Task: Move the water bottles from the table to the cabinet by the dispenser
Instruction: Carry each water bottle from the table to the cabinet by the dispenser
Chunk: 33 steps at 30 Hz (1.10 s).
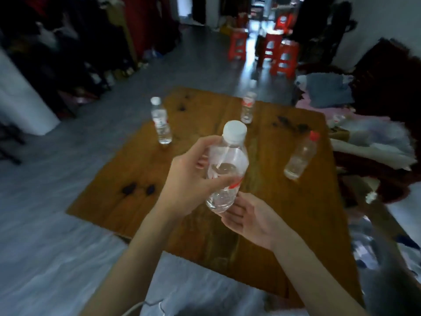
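Observation:
My left hand [186, 179] grips a clear water bottle [227, 165] with a white cap around its middle, lifted above the wooden table [284, 220]. My right hand [250, 222] is just under the bottle's base, its fingertips touching the bottom. Three more bottles stand on the table: a white-capped one [160, 120] at the far left, one with a red label [248, 108] at the far middle, and a red-capped one [301, 155] at the right. The cabinet and dispenser are not in view.
Red plastic stools [273, 46] stand on the floor beyond the table. Piled fabric and bedding [369, 137] lie against the table's right side. Dark clothes [68, 49] hang along the left wall. Grey floor [45, 201] spreads to the left.

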{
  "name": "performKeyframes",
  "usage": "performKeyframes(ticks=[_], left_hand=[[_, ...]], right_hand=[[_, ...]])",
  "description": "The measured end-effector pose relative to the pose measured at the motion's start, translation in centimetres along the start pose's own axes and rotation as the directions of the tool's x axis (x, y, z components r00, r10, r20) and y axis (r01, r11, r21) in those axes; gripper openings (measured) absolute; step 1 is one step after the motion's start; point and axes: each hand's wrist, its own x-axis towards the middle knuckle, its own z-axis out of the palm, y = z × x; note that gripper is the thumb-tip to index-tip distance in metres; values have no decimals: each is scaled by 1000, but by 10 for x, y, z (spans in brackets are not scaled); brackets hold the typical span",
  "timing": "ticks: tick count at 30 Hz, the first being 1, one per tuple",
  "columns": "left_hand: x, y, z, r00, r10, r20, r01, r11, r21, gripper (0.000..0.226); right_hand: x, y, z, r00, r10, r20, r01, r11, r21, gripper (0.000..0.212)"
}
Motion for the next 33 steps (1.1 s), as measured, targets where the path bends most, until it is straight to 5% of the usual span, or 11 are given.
performKeyframes(ticks=[5, 14, 24, 33], left_hand=[[-43, -33, -117, 965, -90, -245, 113, 990, 83, 71], [-149, -71, -266, 758, -240, -607, 386, 915, 119, 68], [-236, -79, -302, 424, -335, -842, 602, 798, -15, 65], [-239, -81, -308, 289, -337, -896, 654, 753, -73, 69]], right_hand=[[49, 22, 121, 973, 149, 175, -121, 980, -158, 42], [100, 102, 297, 829, 438, 349, -267, 857, -441, 48], [121, 172, 378, 655, 669, 351, -313, 664, -679, 53], [140, 182, 401, 591, 736, 330, -346, 601, -721, 53]])
